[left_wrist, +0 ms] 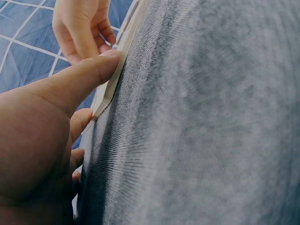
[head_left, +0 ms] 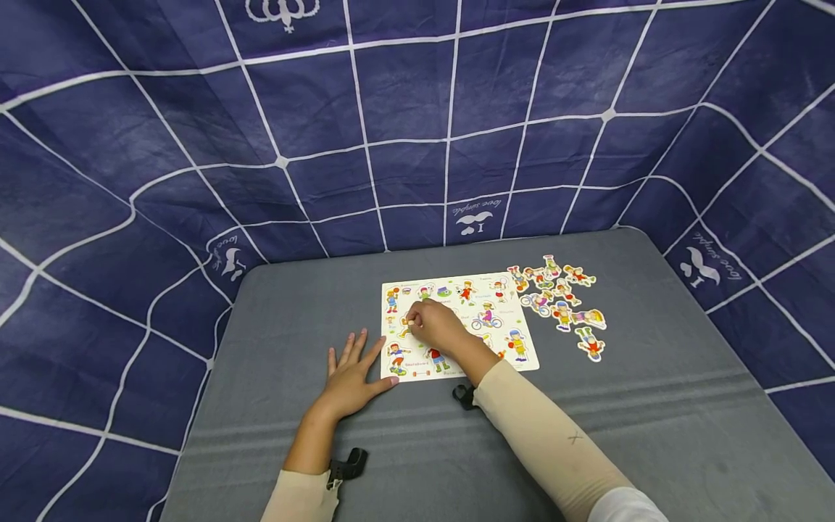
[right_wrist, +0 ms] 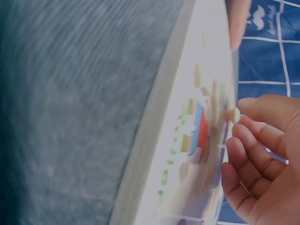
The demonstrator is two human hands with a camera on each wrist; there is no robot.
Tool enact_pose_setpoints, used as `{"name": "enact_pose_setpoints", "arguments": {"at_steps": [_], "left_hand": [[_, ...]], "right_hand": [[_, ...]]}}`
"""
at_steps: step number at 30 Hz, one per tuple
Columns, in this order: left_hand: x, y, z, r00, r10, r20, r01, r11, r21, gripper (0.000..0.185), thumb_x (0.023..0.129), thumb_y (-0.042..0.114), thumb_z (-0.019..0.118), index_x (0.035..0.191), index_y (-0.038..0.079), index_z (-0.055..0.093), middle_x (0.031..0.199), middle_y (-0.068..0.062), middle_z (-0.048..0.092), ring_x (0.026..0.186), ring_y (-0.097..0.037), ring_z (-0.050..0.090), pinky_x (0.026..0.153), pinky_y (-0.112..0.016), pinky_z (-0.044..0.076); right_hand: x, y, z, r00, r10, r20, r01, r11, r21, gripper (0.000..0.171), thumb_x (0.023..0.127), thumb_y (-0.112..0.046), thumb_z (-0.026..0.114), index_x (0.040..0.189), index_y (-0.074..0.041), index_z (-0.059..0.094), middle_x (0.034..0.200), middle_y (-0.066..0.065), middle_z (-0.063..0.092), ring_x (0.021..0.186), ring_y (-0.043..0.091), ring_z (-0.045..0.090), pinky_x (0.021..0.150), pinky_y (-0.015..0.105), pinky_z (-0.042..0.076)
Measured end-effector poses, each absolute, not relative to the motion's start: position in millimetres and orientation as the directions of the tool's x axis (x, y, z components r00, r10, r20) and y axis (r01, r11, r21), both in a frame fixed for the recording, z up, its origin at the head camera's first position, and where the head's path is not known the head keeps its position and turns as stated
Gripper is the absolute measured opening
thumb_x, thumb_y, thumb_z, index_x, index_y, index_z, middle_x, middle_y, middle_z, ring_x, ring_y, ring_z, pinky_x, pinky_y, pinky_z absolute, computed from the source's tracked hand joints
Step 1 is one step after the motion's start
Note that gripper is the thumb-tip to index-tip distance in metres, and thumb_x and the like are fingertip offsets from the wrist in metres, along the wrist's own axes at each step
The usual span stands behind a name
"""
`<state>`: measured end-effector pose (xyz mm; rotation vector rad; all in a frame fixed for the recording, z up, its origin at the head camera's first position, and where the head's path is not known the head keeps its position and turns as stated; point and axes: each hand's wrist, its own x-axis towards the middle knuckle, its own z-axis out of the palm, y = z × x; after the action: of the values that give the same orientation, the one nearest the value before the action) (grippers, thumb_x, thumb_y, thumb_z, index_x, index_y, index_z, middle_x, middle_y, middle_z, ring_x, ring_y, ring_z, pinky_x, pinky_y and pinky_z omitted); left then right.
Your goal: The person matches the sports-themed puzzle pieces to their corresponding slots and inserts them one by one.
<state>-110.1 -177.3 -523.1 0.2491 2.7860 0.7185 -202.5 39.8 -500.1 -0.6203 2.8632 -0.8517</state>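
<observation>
A white picture puzzle board (head_left: 527, 359), printed with sporting children, lies flat on the grey table. My right hand (head_left: 435, 326) is over its left half, thumb and forefinger pinching a small pale wooden knob (right_wrist: 233, 115) just above the board's face. The piece under that knob is mostly hidden by the hand. To the left, my left hand (head_left: 351, 383) lies with fingers spread on the table, and its thumb (left_wrist: 101, 68) touches the board's edge near the lower left corner. Several figures fill places on the board, including a cyclist (head_left: 487, 317).
Right of the board, several loose cut-out child figures lie in a cluster, one roller skater (head_left: 590, 344) nearest the front. A blue cloth with white grid lines (head_left: 417, 167) hangs behind and beside the grey table (head_left: 293, 304). Black wrist mounts show on both arms.
</observation>
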Motion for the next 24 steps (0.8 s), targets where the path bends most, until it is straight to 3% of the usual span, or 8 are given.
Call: {"name": "enact_pose_setpoints", "arguments": {"at_steps": [12, 24], "left_hand": [[-112, -178, -525, -0.951, 0.230, -0.207, 0.102, 0.865, 0.491, 0.091, 0.087, 0.068, 0.064, 0.161, 0.031, 0.028, 0.172, -0.009, 0.006, 0.159, -0.036, -0.003, 0.121, -0.068, -0.012], [-112, -177, -524, -0.952, 0.232, -0.201, 0.106, 0.862, 0.495, 0.090, 0.087, 0.067, 0.066, 0.161, 0.031, 0.029, 0.172, -0.010, 0.007, 0.159, -0.036, -0.003, 0.121, -0.068, -0.012]], "right_hand": [[-188, 48, -493, -0.933, -0.335, 0.132, -0.335, 0.672, -0.661, 0.010, 0.094, -0.016, 0.069, 0.100, -0.010, 0.074, 0.088, -0.002, 0.062, 0.078, 0.009, 0.056, 0.074, 0.026, 0.048], [-176, 70, -491, -0.955, -0.266, 0.134, -0.280, 0.644, -0.712, 0.007, 0.093, -0.014, 0.069, 0.099, -0.013, 0.072, 0.086, -0.003, 0.061, 0.077, 0.007, 0.055, 0.071, 0.023, 0.048]]}}
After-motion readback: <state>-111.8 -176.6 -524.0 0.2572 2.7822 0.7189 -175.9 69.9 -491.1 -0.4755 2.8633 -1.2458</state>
